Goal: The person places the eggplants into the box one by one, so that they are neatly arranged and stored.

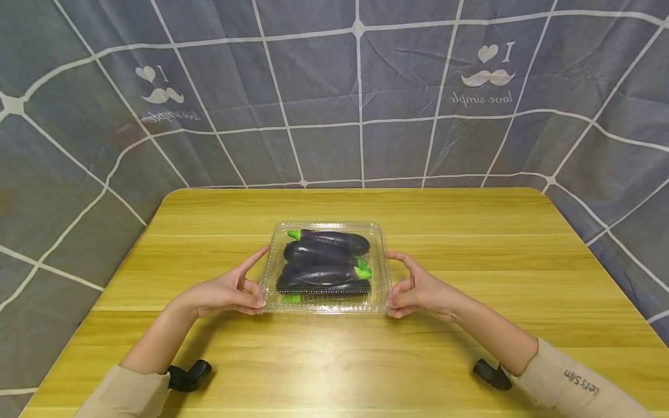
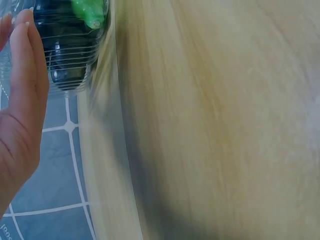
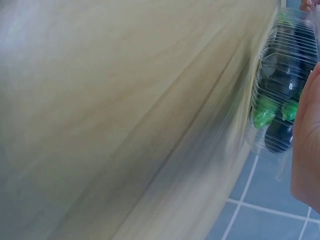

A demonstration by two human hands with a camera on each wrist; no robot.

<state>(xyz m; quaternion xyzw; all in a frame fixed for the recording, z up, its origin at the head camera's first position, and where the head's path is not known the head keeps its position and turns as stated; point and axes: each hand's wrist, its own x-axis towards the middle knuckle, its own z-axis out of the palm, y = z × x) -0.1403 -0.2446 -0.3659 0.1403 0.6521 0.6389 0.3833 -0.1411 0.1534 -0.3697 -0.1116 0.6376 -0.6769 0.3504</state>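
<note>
A clear plastic clamshell box lies at the middle of the table, its lid down over several dark purple eggplants with green stem ends. My left hand grips the box's left side, thumb at the near corner and index finger stretched along the edge. On the opposite side, my right hand pinches the near right corner, its index finger reaching up the rim. Ribbed walls of the box show beside the left hand in the left wrist view. Part of each hand is cut off in the wrist views.
The wooden table has a yellow grain and rounded far corners. A grey curtain with white grid lines hangs behind it and along both sides. Black wrist mounts stick out from the sleeves.
</note>
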